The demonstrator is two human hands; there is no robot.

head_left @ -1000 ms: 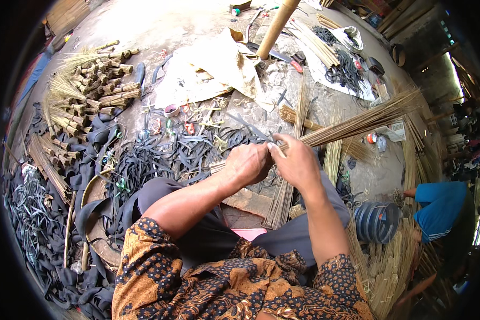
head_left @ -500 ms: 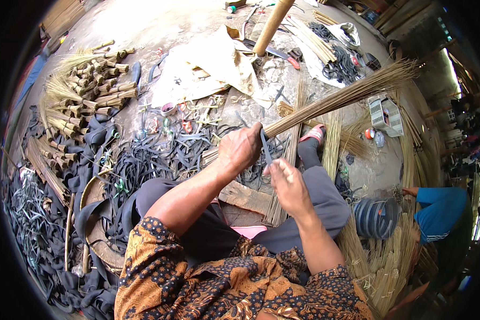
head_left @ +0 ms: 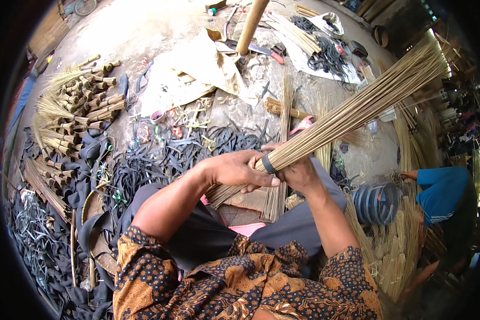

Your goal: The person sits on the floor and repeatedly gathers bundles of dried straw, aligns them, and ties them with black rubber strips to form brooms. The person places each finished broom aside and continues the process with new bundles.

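Observation:
A long bundle of thin brown sticks [head_left: 352,114] slants across my lap, its loose ends fanning out to the upper right. A dark rubber strip [head_left: 268,164] is wound around it near the lower end. My left hand [head_left: 237,169] is closed around the bundle just below the strip, thumb lying across the sticks. On the other side, my right hand [head_left: 300,175] grips the bundle by the strip, most of its fingers hidden behind the sticks. The butt ends [head_left: 218,196] stick out below my left wrist.
Tied stick bundles [head_left: 85,101] are heaped at the left, beside tangled dark rubber strips [head_left: 144,165]. A wooden post [head_left: 250,26] stands ahead, near a knife with a red handle [head_left: 277,57]. At the right are a striped drum [head_left: 377,204] and another person's blue-clothed leg [head_left: 442,192].
Both hands have come closer together. The rubber strip, earlier stretched toward my right hand, now lies wrapped around the bundle. My right hand has moved up to the sticks, and the bundle tilts more steeply.

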